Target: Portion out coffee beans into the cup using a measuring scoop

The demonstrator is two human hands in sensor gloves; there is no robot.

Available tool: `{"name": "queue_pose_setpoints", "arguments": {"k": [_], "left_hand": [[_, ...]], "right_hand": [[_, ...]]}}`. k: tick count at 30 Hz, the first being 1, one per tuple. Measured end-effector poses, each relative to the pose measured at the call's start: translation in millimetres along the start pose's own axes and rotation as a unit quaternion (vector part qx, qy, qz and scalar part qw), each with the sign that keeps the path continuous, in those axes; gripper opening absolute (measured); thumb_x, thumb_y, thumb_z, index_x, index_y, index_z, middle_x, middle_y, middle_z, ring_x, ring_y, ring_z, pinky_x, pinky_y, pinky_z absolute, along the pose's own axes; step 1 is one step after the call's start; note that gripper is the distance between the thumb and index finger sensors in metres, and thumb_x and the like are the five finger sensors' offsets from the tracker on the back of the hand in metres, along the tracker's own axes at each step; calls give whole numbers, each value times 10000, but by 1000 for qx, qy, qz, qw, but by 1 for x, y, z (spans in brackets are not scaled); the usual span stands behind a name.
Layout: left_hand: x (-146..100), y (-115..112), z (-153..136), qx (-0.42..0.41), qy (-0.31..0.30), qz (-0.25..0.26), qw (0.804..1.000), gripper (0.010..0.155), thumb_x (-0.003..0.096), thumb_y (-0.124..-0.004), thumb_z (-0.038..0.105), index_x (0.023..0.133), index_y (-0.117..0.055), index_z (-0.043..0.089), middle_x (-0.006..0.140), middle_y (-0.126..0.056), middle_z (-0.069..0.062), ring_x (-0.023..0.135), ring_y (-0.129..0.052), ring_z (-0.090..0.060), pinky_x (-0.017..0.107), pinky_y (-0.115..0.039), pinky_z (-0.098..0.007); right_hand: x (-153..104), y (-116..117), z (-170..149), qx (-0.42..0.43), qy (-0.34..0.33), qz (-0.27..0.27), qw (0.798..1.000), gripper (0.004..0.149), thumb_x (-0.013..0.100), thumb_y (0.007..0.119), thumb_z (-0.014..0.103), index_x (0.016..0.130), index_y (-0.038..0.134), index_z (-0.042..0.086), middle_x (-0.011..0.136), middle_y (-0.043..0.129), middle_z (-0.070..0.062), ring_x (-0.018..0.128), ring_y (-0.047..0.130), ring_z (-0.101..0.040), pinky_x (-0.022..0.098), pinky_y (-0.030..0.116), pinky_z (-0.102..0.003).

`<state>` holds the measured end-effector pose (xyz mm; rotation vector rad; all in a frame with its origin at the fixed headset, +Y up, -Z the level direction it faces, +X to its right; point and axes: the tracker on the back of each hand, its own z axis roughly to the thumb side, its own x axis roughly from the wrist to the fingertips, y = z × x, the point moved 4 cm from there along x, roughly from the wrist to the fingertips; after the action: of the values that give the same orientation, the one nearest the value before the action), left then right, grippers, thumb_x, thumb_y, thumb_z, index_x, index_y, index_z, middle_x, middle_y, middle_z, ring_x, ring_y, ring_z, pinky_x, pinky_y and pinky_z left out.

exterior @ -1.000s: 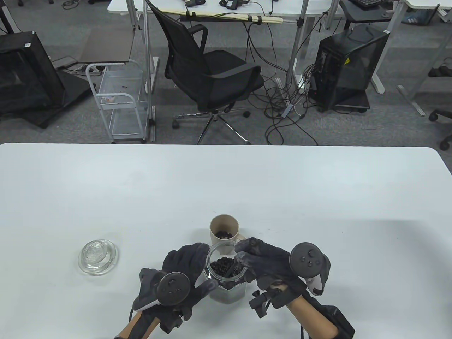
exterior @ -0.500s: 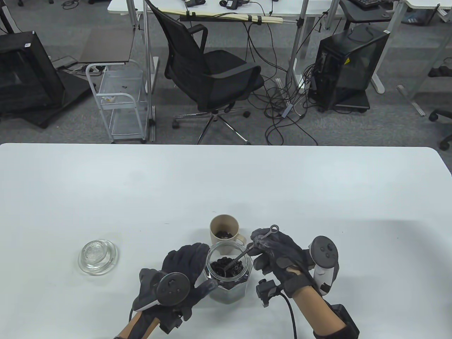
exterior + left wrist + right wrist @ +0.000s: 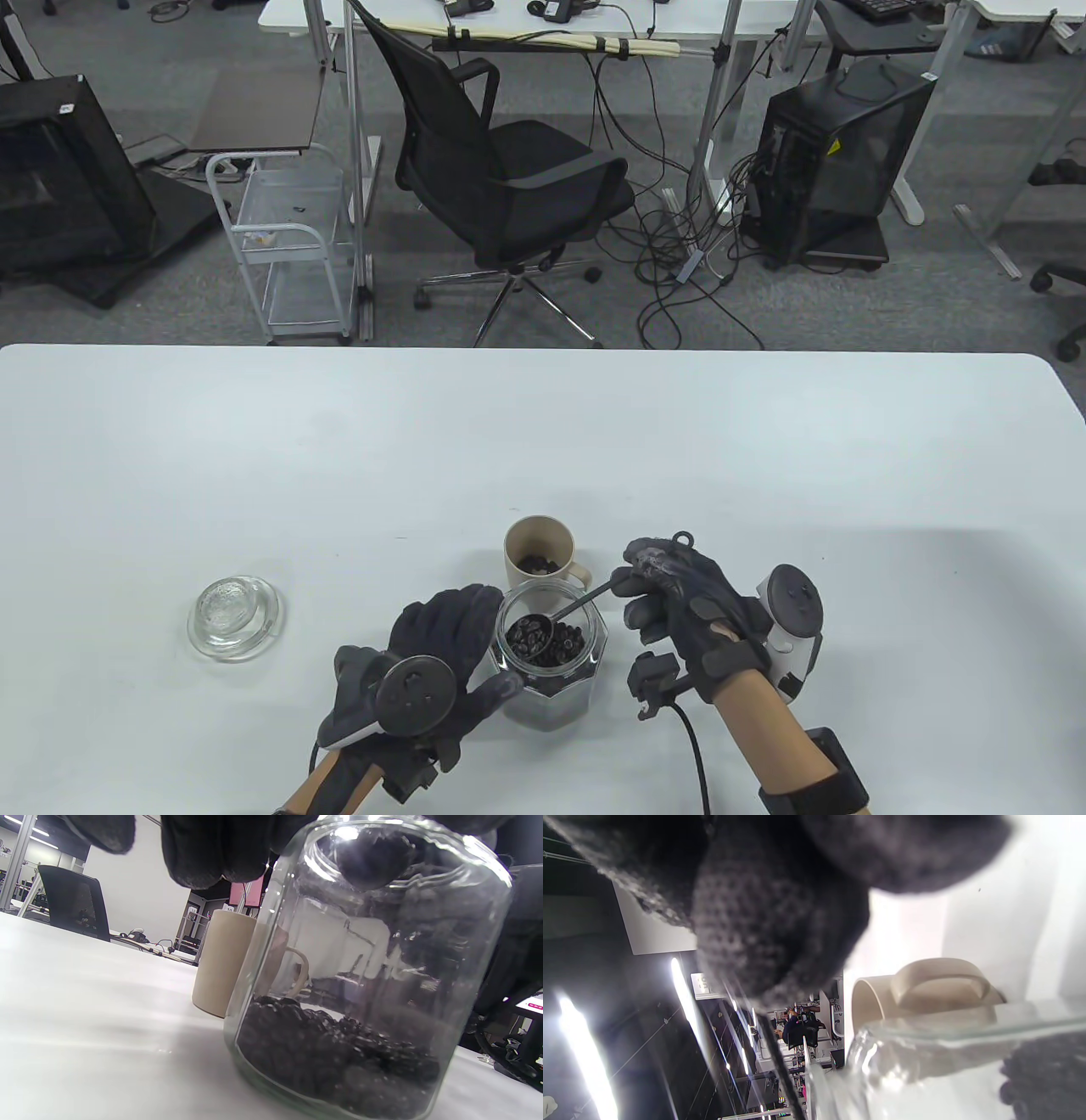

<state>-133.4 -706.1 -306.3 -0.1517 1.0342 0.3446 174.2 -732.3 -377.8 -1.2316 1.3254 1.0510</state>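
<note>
Glass jar gripped by left hand; right hand fingers pinch scoop, handle mostly hidden

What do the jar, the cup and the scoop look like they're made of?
Jar: clear glass, glossy; the beans show through its faceted wall. Cup: matte beige, probably ceramic or a plastic composite; no shine. Scoop: thin dark handle, likely metal, though plastic is possible.

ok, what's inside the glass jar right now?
The glass jar holds dark coffee beans covering its bottom, plus the bowl of the scoop, loaded with beans; the right hand holds its handle. Beans beneath the bowl are hidden.
</note>
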Motion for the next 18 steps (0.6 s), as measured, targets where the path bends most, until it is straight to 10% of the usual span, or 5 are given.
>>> {"name": "queue_pose_setpoints", "arguments": {"k": [18], "left_hand": [[0, 0, 0, 1, -1, 0, 1000, 912, 502, -466, 780, 1169, -327, 175, 1238, -496, -115, 1105, -632, -404, 750, -533, -702]], "right_hand": [[12, -16, 8, 115, -22, -47, 992, 422, 522, 853, 462, 828, 877, 173, 541, 1098, -91, 233, 1080, -87, 136, 899, -214]]}}
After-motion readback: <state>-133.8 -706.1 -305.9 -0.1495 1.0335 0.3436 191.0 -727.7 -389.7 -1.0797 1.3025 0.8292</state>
